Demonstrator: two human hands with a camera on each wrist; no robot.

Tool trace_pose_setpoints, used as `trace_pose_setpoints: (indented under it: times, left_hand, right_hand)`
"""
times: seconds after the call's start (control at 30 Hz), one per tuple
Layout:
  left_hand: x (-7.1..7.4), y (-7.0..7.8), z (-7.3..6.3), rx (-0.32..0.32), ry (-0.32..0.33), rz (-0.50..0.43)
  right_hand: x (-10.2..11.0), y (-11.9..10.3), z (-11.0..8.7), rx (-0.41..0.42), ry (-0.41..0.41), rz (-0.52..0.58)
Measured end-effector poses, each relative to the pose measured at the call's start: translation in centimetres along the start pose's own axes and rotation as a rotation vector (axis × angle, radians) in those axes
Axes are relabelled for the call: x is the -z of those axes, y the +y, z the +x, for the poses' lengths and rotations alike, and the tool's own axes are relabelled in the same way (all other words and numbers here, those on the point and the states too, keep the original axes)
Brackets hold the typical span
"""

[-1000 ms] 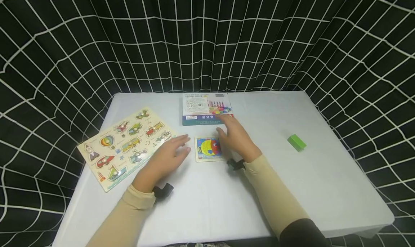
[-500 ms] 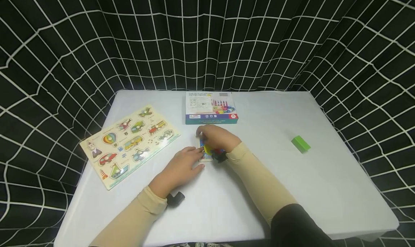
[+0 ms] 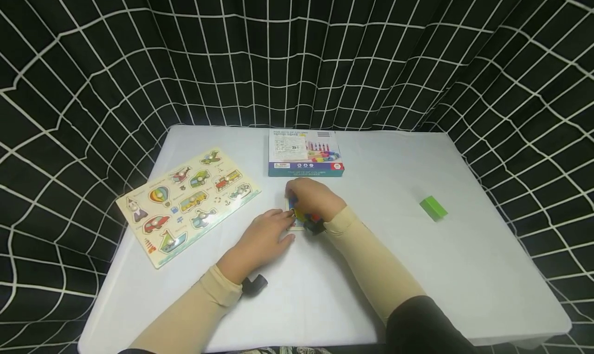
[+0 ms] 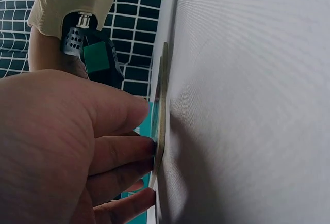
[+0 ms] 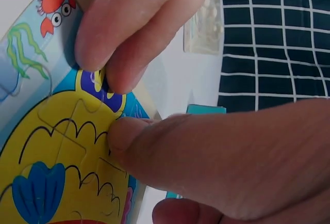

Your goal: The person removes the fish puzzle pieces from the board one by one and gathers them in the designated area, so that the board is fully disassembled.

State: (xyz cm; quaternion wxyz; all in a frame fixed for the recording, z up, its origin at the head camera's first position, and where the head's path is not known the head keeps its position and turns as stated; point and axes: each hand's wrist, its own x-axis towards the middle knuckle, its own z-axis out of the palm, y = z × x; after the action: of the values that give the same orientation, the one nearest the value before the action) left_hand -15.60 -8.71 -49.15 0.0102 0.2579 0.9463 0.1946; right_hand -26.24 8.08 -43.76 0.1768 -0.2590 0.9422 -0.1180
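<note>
A small square jigsaw puzzle point(image 3: 296, 225) with a yellow fish picture lies flat on the table, largely covered by my hands in the head view. My right hand point(image 3: 312, 197) bends over its far edge. In the right wrist view the thumb point(image 5: 126, 133) and two fingertips point(image 5: 121, 79) pinch at a jigsaw piece point(image 5: 92, 85) with the fish's purple-and-yellow tail, still level with the board. At the puzzle's left edge rests my left hand point(image 3: 265, 239), its fingers extended; in the left wrist view the fingertips point(image 4: 147, 149) meet the thin board edge point(image 4: 163, 95).
A wooden vehicle puzzle board point(image 3: 187, 204) lies at the left of the table. Behind my hands stands a flat toy box point(image 3: 306, 155). A green block point(image 3: 433, 208) sits at the right. Black gridded cloth point(image 3: 287, 54) surrounds the white table point(image 3: 464, 271).
My right hand has swung left and down over the puzzle, fingers bending onto it. My left hand has come right to the puzzle's edge. Over the last half second both hands barely move.
</note>
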Motion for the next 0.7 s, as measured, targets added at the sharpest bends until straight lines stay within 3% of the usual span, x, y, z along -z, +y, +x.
trace_pose_setpoints:
  times: [0.33,0.5,0.7]
  left_hand:
    - [0.1,0.3,-0.1,-0.022,0.023,0.017]
    - [0.2,0.4,-0.1,-0.021,0.022,0.004]
    - [0.3,0.4,-0.2,-0.027,0.031,0.005]
  right_hand:
    - [0.6,0.5,0.3,0.028,-0.064,0.094]
    - [0.6,0.9,0.6,-0.021,-0.09,0.141]
    - [0.0,1.3,0.6,-0.002,-0.033,0.105]
